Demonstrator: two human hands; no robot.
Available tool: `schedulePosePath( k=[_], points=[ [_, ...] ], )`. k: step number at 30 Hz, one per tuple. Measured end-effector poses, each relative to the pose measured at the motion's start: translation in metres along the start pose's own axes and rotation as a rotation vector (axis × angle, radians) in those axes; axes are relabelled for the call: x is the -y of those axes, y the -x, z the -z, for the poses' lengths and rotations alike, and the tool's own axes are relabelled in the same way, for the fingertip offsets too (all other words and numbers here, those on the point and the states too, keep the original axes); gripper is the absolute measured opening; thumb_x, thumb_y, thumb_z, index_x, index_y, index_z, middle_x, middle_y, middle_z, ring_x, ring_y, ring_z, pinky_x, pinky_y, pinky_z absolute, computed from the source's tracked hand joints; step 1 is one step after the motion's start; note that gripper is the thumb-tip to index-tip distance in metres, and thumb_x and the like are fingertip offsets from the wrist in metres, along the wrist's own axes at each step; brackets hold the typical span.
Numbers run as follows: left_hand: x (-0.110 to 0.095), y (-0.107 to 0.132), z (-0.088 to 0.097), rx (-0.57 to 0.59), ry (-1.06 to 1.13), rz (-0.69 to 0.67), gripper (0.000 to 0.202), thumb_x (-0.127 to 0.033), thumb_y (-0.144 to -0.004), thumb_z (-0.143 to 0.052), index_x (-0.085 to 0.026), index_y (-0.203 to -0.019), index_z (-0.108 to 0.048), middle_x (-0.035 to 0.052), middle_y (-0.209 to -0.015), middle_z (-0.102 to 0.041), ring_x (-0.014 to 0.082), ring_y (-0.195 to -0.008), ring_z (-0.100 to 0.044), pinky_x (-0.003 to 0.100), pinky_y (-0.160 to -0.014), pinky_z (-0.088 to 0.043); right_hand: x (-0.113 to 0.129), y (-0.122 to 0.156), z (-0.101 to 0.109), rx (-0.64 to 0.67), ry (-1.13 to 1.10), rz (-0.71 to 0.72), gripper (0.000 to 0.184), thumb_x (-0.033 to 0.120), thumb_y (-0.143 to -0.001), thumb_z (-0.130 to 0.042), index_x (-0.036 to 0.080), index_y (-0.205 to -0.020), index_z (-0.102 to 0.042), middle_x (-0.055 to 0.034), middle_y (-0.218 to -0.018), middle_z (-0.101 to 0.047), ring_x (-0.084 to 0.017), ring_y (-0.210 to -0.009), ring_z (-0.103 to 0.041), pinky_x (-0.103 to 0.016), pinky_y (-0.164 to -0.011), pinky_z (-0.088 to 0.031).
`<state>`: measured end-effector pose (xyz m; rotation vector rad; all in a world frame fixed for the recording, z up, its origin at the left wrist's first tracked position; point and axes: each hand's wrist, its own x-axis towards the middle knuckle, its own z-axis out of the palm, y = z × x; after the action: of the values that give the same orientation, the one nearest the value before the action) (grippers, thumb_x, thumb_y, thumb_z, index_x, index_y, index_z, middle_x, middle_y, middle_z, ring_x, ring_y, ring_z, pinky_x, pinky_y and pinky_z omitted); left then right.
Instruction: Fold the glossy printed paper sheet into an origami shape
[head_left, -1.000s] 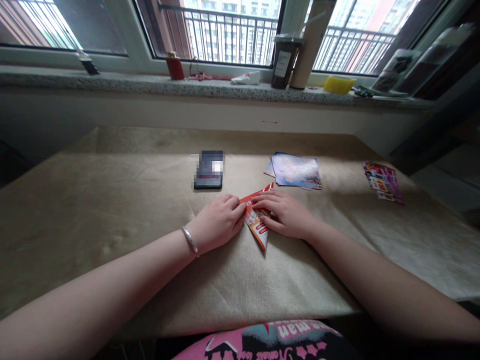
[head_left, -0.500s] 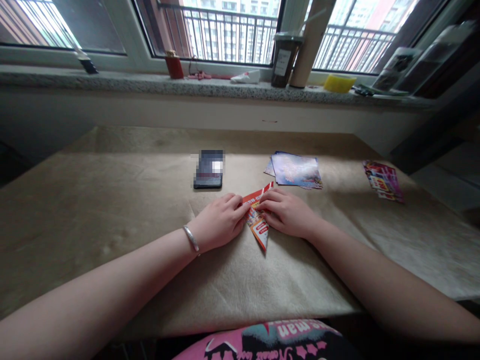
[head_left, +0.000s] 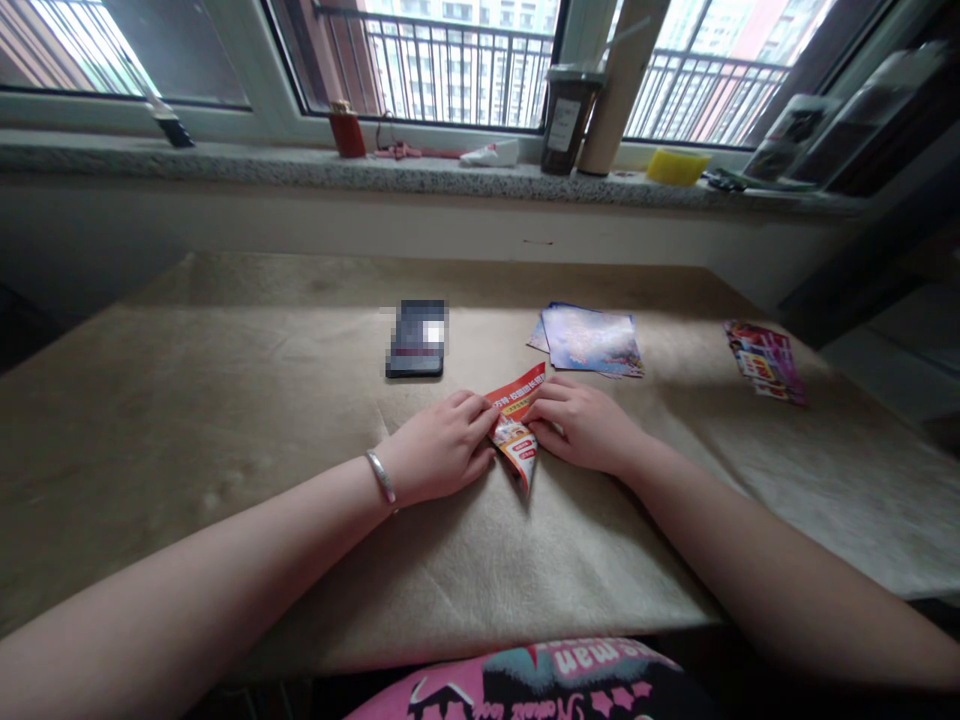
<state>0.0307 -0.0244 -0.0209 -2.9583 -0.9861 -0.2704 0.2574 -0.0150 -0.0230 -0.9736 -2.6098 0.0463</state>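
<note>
A folded paper leaflet [head_left: 516, 436], red and white with printed lettering, lies on the table between my hands. Its lower end narrows to a point aimed at me, and a wider red flap spreads at the top. My left hand [head_left: 444, 446], with a silver bangle at the wrist, grips the left edge with bent fingers. From the right, my right hand [head_left: 576, 424] has its thumb and fingers closed on the other edge. Parts of both edges are hidden under my fingers.
A phone-like dark object [head_left: 416, 340], blurred out, lies beyond my left hand. Blue printed sheets [head_left: 592, 340] lie beyond my right hand, and pink-red leaflets [head_left: 766, 362] farther right. A brown cloth [head_left: 262, 430] covers the table. Jars and small items line the windowsill [head_left: 262, 165].
The leaflet's red top flap has opened wider and shows more lettering. Its lower point has lifted and shifted slightly. My right hand has slid a little to the right.
</note>
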Motion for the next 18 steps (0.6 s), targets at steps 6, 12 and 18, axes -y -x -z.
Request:
schedulePosePath(
  k=[6, 12, 18],
  points=[
    [-0.0018, 0.0007, 0.0001, 0.039, -0.034, -0.008, 0.048, -0.034, -0.091, -0.046, -0.006, -0.13, -0.047, 0.0163, -0.12, -0.055, 0.0265, -0.111, -0.05, 0.039, -0.099, -0.043, -0.001, 0.0019, 0.0027, 0.008, 0.028, -0.009, 0.016, 0.019, -0.085, -0.051, 0.018, -0.077, -0.065, -0.0069, -0.081, -0.065, -0.02, -0.083, -0.056, -0.033, -0.075, -0.046],
    [-0.0029, 0.002, -0.0011, 0.034, -0.076, -0.02, 0.053, -0.04, -0.09, -0.045, -0.006, -0.132, -0.045, 0.0161, -0.122, -0.054, 0.0273, -0.113, -0.048, 0.039, -0.101, -0.04, -0.0021, 0.0033, 0.0053, 0.005, 0.041, -0.008, 0.018, 0.018, -0.084, -0.051, 0.018, -0.074, -0.066, -0.0059, -0.081, -0.067, -0.019, -0.08, -0.057, -0.032, -0.073, -0.047],
    [-0.0019, 0.0042, -0.0051, 0.038, -0.088, -0.043, 0.066, -0.056, -0.091, -0.039, -0.01, -0.138, -0.039, 0.0158, -0.126, -0.052, 0.0294, -0.115, -0.045, 0.041, -0.101, -0.038, -0.0045, 0.0072, 0.009, 0.038, -0.014, -0.021, 0.019, 0.017, -0.084, -0.052, 0.018, -0.078, -0.07, -0.0053, -0.089, -0.07, -0.018, -0.086, -0.061, -0.032, -0.08, -0.049]
  ],
)
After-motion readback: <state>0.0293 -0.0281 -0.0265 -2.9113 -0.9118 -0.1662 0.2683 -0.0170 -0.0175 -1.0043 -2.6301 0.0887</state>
